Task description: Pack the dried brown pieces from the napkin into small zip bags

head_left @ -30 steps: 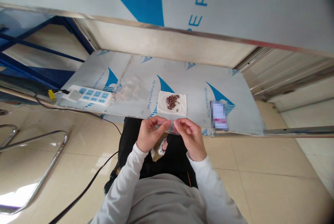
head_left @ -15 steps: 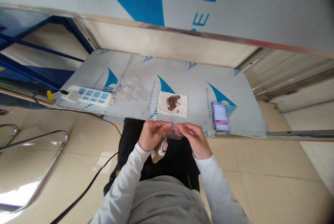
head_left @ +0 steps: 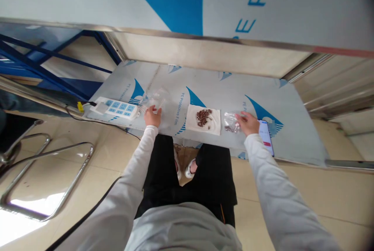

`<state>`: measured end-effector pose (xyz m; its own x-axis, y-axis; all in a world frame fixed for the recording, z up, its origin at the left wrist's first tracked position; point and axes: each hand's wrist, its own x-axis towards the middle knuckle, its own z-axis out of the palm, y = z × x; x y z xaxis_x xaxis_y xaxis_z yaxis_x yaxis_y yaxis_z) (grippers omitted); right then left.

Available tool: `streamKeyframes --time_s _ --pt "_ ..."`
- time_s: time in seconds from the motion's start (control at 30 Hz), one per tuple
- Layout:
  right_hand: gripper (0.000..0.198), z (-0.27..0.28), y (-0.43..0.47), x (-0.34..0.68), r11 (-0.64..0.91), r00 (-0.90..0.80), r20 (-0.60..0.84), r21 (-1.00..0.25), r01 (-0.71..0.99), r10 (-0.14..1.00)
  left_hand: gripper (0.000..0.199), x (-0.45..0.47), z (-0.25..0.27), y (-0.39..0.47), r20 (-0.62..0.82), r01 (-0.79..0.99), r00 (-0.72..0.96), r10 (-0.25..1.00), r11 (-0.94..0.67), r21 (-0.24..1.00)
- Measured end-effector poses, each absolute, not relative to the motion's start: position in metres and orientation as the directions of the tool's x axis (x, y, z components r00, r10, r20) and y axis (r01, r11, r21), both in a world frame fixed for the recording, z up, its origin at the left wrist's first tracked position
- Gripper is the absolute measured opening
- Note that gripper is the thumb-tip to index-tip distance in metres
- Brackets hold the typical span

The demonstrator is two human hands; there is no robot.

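Observation:
My right hand (head_left: pixel 248 123) pinches the upper right edge of a small clear plastic bag (head_left: pixel 230 117), which lies on the table with some dark brown pieces in its lower part. At the other side my left hand (head_left: pixel 153 117) is over the edge of several loose clear plastic bags (head_left: pixel 159 97), fingers apart and touching or nearly touching them. Between the hands lies a white cloth or paper square (head_left: pixel 215 125). On it is a heap of small dark brown, capsule-shaped pieces (head_left: pixel 203 117), with a few strays.
A white power strip (head_left: pixel 117 107) with a plugged-in adapter lies left of the loose bags, its cable running over the front edge. A phone (head_left: pixel 266 138) is beside my right wrist. A shelf panel (head_left: pixel 228 5) overhangs the table (head_left: pixel 201 75). A metal-framed chair (head_left: pixel 58 177) stands at left.
My hands have parted from in front of the table edge. My right hand has put the filled bag down right of the white square; my left hand has moved to the loose bags.

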<state>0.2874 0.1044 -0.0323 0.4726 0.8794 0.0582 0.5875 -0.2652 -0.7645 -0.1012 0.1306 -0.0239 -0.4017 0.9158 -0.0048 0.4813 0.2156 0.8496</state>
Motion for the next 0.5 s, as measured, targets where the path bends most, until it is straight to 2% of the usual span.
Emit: streamKeyframes --time_s 0.1,0.2,0.3,0.4,0.43,0.5 --pt "0.068 -0.037 0.117 0.293 -0.299 0.489 0.167 -0.612 0.732 0.856 0.02 -0.108 -0.029 0.155 0.014 0.575 -0.406 0.914 0.244 0.781" --pt "0.058 -0.031 0.102 0.282 -0.222 0.421 0.308 -0.516 0.827 0.853 0.014 -0.102 -0.031 0.169 0.009 0.642 -0.366 0.931 0.246 0.726" --pt "0.046 -0.02 0.072 0.253 -0.093 0.349 0.371 -0.559 0.824 0.861 0.012 -0.094 -0.026 0.165 0.045 0.698 -0.327 0.944 0.209 0.685" --pt "0.036 -0.002 0.047 0.208 0.089 0.256 0.391 -0.678 0.73 0.884 0.016 -0.086 -0.013 0.142 0.119 0.742 -0.256 0.959 0.115 0.661" --pt "0.033 0.006 0.043 0.191 0.16 0.209 0.396 -0.72 0.675 0.894 0.017 -0.084 -0.007 0.13 0.158 0.755 -0.212 0.964 0.06 0.653" --pt "0.033 0.024 0.042 0.161 0.275 0.112 0.4 -0.784 0.557 0.91 0.016 -0.078 0.004 0.105 0.309 0.77 -0.056 0.95 -0.156 0.619"
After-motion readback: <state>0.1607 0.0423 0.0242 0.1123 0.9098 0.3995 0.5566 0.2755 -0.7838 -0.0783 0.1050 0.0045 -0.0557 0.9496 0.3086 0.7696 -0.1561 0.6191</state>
